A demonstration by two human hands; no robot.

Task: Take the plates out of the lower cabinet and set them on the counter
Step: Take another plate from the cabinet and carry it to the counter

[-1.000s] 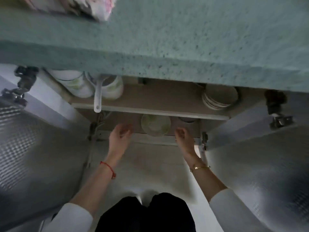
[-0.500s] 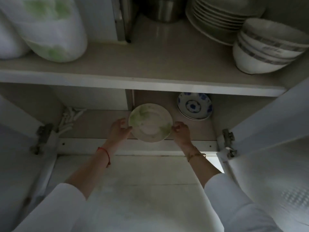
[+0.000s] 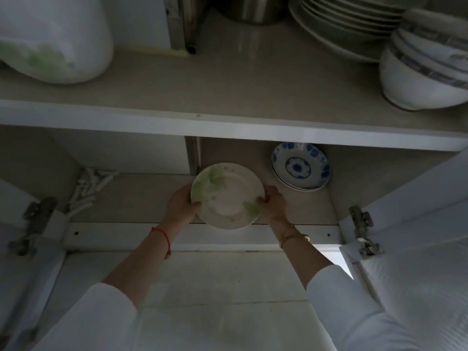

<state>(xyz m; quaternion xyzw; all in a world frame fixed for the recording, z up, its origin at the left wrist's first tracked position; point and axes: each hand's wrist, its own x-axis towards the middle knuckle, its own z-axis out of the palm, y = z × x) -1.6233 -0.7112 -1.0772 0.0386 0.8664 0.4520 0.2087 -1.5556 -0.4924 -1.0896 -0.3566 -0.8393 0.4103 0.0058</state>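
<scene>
A white plate with green leaf marks (image 3: 228, 196) sits at the front of the cabinet's bottom shelf (image 3: 136, 198), its near rim over the shelf edge. My left hand (image 3: 181, 205) grips its left rim and my right hand (image 3: 272, 205) grips its right rim. Behind it to the right lies a small stack of blue-patterned plates (image 3: 301, 167). On the upper shelf (image 3: 228, 82) at the right stand a stack of white plates (image 3: 342, 24) and stacked bowls with grey bands (image 3: 425, 64).
A white pot with green print (image 3: 53, 39) and a metal pot (image 3: 250, 8) stand on the upper shelf. White spoons (image 3: 88, 188) lie at the bottom shelf's left. Both cabinet doors (image 3: 417, 249) hang open, hinges (image 3: 362, 231) exposed. White floor lies below.
My view dropped from the counter edge into the cabinet. Both hands reached the green-leaf plate, took its rims, and drew it slightly toward the shelf's front edge.
</scene>
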